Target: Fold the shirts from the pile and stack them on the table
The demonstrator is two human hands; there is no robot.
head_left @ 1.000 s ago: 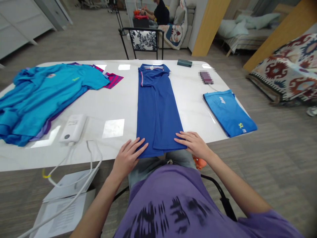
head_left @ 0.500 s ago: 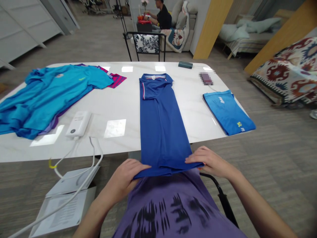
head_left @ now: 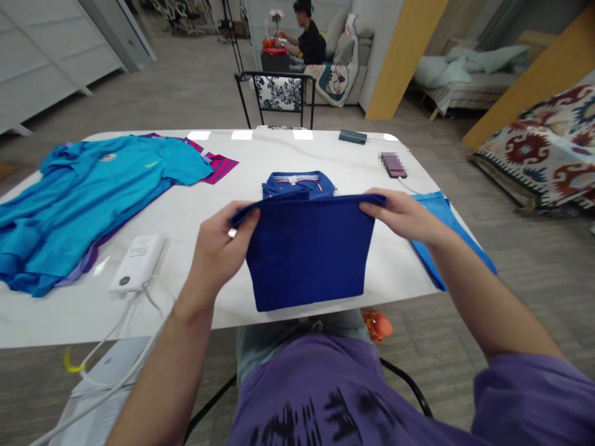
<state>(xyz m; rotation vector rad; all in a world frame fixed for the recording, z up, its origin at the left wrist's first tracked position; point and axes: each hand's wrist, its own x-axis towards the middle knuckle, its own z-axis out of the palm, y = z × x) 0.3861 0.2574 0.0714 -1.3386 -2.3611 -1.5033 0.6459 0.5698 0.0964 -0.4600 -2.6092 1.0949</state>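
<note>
A dark blue polo shirt [head_left: 309,254] lies lengthwise on the white table [head_left: 251,161], its collar at the far end. Its lower part is lifted and doubled toward the collar. My left hand [head_left: 218,251] pinches the left corner of the raised hem, fingers closed on the cloth. My right hand [head_left: 402,214] grips the right corner the same way. Both hands hover above the table, over the shirt's middle.
A heap of turquoise and purple shirts [head_left: 88,198] covers the table's left. A folded light blue shirt [head_left: 437,226] lies right, partly behind my arm. A white power bank [head_left: 137,263] with cables sits near left. A phone [head_left: 394,164], a dark case [head_left: 352,137], a chair [head_left: 276,93] and a seated person [head_left: 307,40] are beyond.
Both hands took the hem at the table's near edge, pulled it toward me, then lifted it up and forward toward the collar, folding the shirt over itself.
</note>
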